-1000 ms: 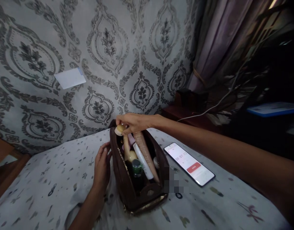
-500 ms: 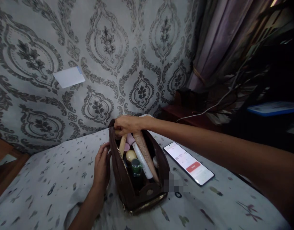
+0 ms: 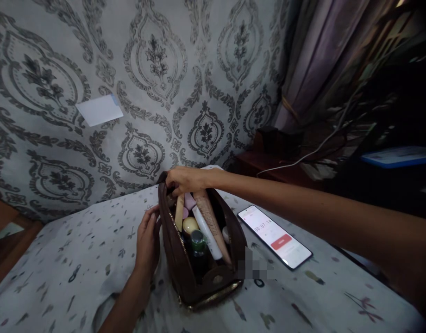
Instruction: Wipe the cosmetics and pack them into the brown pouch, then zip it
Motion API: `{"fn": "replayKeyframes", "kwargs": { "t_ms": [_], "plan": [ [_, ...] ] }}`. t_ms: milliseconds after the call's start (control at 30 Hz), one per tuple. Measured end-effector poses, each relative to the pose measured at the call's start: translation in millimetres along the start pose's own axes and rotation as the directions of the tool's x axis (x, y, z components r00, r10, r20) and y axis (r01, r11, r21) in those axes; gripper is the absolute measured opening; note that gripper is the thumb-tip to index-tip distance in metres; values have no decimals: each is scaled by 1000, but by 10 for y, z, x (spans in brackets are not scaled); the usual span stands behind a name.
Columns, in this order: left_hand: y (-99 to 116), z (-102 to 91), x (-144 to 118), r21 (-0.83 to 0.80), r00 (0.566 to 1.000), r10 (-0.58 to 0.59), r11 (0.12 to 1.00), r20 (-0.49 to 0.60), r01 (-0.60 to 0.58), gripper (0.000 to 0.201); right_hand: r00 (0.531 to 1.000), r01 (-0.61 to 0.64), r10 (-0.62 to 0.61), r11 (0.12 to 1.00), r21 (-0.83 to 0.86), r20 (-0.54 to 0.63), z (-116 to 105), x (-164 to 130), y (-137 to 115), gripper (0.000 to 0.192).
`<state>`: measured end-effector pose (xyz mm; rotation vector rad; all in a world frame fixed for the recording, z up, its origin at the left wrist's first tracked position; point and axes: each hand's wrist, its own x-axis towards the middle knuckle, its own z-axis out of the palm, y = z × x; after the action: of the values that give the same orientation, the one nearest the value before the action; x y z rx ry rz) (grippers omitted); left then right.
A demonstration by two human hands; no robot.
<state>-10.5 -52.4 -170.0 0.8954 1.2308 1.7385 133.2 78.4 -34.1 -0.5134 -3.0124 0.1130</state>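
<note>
Just inside open bag (image 3: 181,274), right hand (image 3: 184,179) at far edge.

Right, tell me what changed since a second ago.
The right hand dipped into the far end of the brown zippered bag, lowering a round yellow-topped container, now obscured; release can't be told. The smartphone timer ticked to 00:07:14. The left hand stayed beside the bag.

In the view, patterned wallpaper (image 3: 157,60) is seen at twelve o'clock, backed against a white card (image 3: 100,111) at ten. A mauve curtain (image 3: 320,60) is gathered at two. A lit phone (image 3: 275,238) is laid toward half past four.
</note>
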Motion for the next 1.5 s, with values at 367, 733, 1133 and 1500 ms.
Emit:
{"fn": "replayKeyframes", "kwargs": {
  "t_ms": [367, 733, 1133, 1500],
  "plan": [
    [-21, -5, 5, 77, 1000, 19, 997, 6, -19, 40, 975, 174, -166, 984, -44, 144, 90, -225, -16, 27],
    [13, -34, -28, 229, 993, 63, 970, 103, -85, 41, 980, 183, -178, 982, -54, 91, 105, -222, 20, 24],
    [70, -33, -10, 251, 982, 107, 957, 158, -145, 42, 974, 228, -223, 962, 149, -53, 162, -318, -4, 26],
    [-24, -51, -1, 223, 981, 94, 966, 171, -132, 43, 986, 161, -159, 985, -60, 45, 208, -235, -29, 20]
  ]
}}
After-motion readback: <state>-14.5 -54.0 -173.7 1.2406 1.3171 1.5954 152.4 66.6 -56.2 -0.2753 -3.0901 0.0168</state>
